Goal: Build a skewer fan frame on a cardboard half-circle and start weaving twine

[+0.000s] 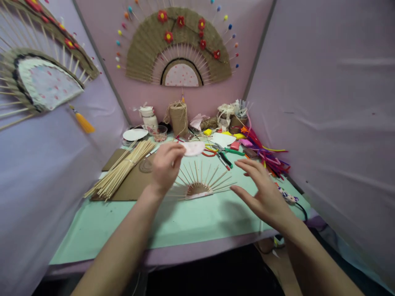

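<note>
Between the thumb and fingers of my left hand is a small pale pink half-round piece, held up above the table. Below it lies a fan frame, a brown half-disc with thin sticks spreading out from its curved edge and a pale strip along its straight edge. My right hand hovers to the right of the frame, fingers apart and holding nothing. Its thumb tip appears close to the ends of the right-hand sticks; I cannot tell whether they touch.
A bundle of sticks rests on cardboard at left. Green-handled pliers lie behind the frame. Colourful pipe cleaners and a patterned glue gun are at right. Jars and a twine-wrapped tube line the back, beneath a finished fan.
</note>
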The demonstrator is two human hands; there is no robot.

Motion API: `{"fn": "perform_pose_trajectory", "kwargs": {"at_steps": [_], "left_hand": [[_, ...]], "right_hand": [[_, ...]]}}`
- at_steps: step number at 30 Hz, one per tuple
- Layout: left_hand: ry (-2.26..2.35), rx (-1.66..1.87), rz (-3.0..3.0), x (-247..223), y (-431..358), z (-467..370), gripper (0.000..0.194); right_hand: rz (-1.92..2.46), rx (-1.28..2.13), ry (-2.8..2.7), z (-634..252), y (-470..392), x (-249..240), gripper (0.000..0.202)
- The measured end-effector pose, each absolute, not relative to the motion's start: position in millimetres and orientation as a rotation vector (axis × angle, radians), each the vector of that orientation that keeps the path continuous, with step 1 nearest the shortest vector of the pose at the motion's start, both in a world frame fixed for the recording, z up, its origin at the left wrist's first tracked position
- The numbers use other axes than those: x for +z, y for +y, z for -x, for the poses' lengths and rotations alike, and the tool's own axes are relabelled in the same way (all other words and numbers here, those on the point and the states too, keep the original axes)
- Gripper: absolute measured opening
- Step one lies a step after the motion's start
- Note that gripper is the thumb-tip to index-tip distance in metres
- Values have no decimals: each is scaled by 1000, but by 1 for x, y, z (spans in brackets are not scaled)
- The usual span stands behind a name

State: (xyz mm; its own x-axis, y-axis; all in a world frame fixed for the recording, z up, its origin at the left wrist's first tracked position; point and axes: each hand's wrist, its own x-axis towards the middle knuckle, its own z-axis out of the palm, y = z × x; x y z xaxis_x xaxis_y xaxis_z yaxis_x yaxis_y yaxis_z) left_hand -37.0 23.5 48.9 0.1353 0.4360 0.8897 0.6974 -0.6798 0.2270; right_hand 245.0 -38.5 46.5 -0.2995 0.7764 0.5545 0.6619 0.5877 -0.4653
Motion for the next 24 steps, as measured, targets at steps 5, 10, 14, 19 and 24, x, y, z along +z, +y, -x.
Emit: {"fn": "perform_pose_trajectory", "kwargs": {"at_steps": [5,10,14,19,24], "left_hand": [[-965,-1420,2274,9,-46,16,20],[-992,-1401,2305,-16,-53,15,24],[-1255,-1348,2282,-14,-51,26,33],[-1618,-1544,1981,-15,-50,50,35],[-1764,-1632,1881,-23,-51,55,23]], "right_hand": [[912,431,-2304,-204,-26,47,72],[903,616,-2399,-187,-14,38,65],[1037,495,-2453,-186,-1,31,61],[1103,574,-2586,-182,8,18,60],[1101,589,-2649,-177,9,1,59]]}}
